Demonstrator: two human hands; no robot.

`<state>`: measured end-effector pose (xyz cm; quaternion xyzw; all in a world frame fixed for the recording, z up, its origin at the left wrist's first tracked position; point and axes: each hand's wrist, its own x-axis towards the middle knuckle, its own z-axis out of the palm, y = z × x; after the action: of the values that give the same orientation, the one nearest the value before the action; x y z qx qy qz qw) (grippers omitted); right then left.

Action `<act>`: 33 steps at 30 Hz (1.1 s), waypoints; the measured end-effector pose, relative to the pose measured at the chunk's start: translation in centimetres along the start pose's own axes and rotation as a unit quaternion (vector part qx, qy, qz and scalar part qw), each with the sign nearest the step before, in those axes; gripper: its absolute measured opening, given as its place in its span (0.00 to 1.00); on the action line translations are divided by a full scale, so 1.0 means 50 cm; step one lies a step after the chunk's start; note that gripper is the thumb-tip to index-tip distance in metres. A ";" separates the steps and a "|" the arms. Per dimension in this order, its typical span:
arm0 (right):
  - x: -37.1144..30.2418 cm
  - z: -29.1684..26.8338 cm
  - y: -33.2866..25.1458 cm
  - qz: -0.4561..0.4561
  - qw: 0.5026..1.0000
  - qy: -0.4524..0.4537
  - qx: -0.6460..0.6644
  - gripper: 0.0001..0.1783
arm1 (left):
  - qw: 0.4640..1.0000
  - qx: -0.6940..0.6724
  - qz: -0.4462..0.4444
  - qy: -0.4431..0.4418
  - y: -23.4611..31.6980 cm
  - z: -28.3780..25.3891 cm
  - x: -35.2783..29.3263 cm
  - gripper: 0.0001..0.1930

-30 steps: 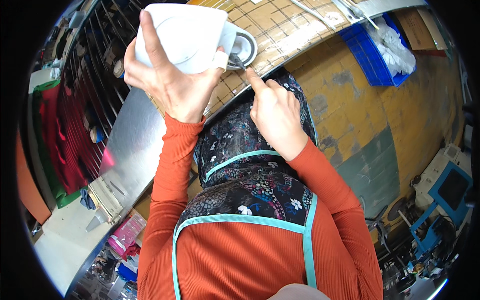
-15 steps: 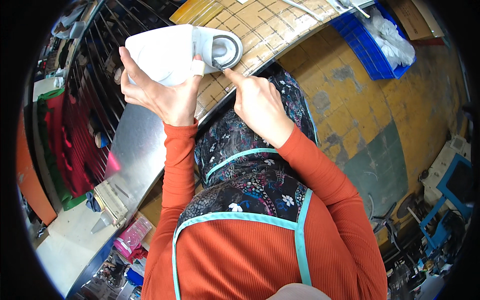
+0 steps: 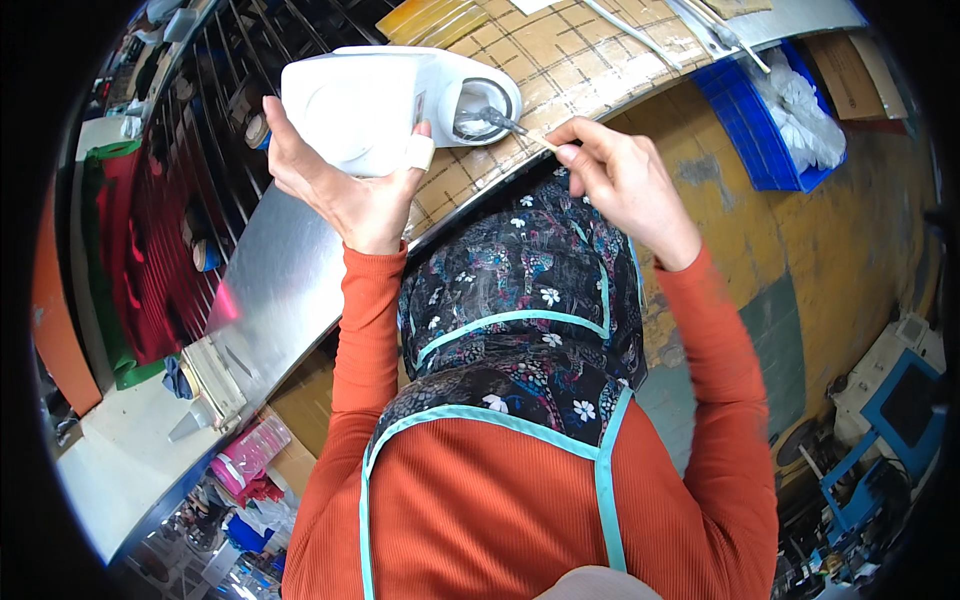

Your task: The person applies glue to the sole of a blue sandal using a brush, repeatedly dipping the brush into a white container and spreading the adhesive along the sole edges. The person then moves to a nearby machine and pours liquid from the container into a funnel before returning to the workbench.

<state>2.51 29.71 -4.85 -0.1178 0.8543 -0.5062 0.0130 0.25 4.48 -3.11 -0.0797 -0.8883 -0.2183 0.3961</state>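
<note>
A white, smooth, block-shaped piece with a rounded end sits over the tiled-pattern work surface. In that end is an oval opening with a dark rim and a whitish inside. My left hand grips the piece from its near left side; the thumb, with a pale yellow wrap round it, presses on its near edge. Between the thumb and fingers of my right hand is a thin brush with a light handle. Its dark, wet-looking tip reaches into the opening.
The work surface has a metal front edge. A dark barred rack and red and green sheets lie to the left. At the right, a blue crate holds white plastic bags. Long thin sticks lie at the back.
My right hand has moved to the right and drawn back from the opening, so the brush shows more. The white piece and my left hand have shifted slightly right in the view.
</note>
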 end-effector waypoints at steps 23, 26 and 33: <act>0.073 0.043 -0.035 -0.152 0.945 -0.014 -0.289 0.16 | 0.999 0.041 -0.008 0.003 -0.005 0.033 0.030 0.68; 0.046 0.091 -0.014 -0.126 0.962 0.084 -0.228 0.11 | 0.999 0.027 -0.030 0.003 -0.011 0.038 0.029 0.68; 0.047 0.163 0.020 0.105 0.973 0.138 0.154 0.04 | 0.999 0.035 -0.026 -0.003 -0.021 0.032 0.026 0.66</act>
<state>1.16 22.66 -9.47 0.0474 0.7674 -0.6385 -0.0339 -2.03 4.24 -3.43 -0.0430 -0.8984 -0.1968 0.3902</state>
